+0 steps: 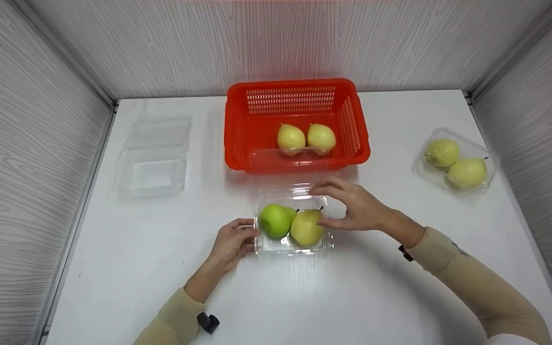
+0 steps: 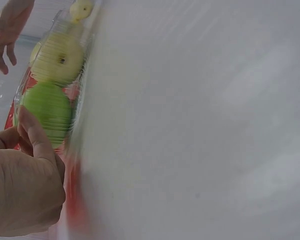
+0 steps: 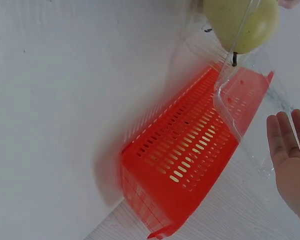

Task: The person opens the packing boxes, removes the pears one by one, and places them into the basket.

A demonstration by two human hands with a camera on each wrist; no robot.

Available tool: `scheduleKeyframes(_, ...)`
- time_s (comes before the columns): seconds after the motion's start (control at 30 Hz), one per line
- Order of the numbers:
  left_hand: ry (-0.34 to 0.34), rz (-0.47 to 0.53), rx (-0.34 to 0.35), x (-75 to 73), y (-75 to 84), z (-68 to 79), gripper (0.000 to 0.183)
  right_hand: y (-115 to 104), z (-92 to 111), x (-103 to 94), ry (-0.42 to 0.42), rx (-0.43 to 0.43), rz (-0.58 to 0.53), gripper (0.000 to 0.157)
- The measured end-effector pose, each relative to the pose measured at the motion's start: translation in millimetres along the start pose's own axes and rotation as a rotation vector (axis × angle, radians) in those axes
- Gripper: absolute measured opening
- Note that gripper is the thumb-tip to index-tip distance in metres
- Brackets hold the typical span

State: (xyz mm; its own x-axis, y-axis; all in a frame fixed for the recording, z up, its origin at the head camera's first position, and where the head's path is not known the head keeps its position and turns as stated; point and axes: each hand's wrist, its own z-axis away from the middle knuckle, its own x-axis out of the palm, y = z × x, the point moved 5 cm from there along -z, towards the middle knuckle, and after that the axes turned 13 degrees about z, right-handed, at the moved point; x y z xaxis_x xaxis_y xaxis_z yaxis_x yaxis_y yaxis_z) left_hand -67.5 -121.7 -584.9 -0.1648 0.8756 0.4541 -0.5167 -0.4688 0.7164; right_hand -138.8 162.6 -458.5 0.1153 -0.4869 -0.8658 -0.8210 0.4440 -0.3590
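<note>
A clear plastic clamshell box (image 1: 269, 246) stands lid-up at the middle of the table. Inside it lie a green pear (image 1: 275, 221) and a yellow pear (image 1: 307, 229) side by side. At the box's left end, my left hand (image 1: 232, 243) pinches the edge with curled fingers, as the left wrist view also shows beside the green pear (image 2: 47, 112). My right hand (image 1: 357, 206) is over the right end, fingers spread and nothing gripped, thumb close to the yellow pear. In the right wrist view its fingers look straight beside the raised clear lid (image 3: 230, 112).
Behind the box is a red basket (image 1: 237, 129) with two yellow pears (image 1: 291, 138) in it; the lid overlaps its front rim. An open clear box (image 1: 154, 158) lies at the left. Another clear box (image 1: 427, 179), holding two yellow pears (image 1: 467, 172), sits at the right.
</note>
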Motion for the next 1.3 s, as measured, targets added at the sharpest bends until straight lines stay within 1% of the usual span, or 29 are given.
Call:
scheduleKeyframes(0.13, 0.008, 0.004, 0.003, -0.1, -0.1, 0.0, 0.032, 5, 3, 12.5, -0.081, 0.066, -0.043, 0.061)
scheduleKeyframes(0.23, 0.009, 0.006, 0.005, 0.2, 0.0, 0.5, 0.032, 8, 5, 22.0, -0.123, 0.100, -0.055, 0.061)
scheduleKeyframes(0.33, 0.008, 0.009, 0.004, 0.6, 0.2, 0.8, 0.032, 9, 6, 30.2, -0.153, 0.088, -0.021, 0.063)
scheduleKeyframes(0.43, 0.008, 0.012, 0.001, 0.7, 0.3, 0.9, 0.032, 8, 7, 36.7, -0.171, 0.055, 0.018, 0.063)
scheduleKeyframes(0.57, 0.008, 0.019, -0.003, 1.0, 0.5, 1.0, 0.032, 7, 7, 42.8, -0.196, 0.041, 0.031, 0.063)
scheduleKeyframes(0.77, 0.006, 0.023, 0.000, 0.6, 0.4, 1.1, 0.031, 6, 4, 47.2, -0.231, 0.042, 0.024, 0.061)
scheduleKeyframes(1.1, 0.017, 0.005, 0.012, 0.0, -0.9, 0.1, 0.029, 3, 1, 53.3, -0.316, 0.023, 0.061, 0.061)
scheduleKeyframes(1.3, 0.020, 0.012, 0.020, 0.4, 0.0, 1.5, 0.028, 2, 2, 59.7, -0.359, 0.000, 0.087, 0.061)
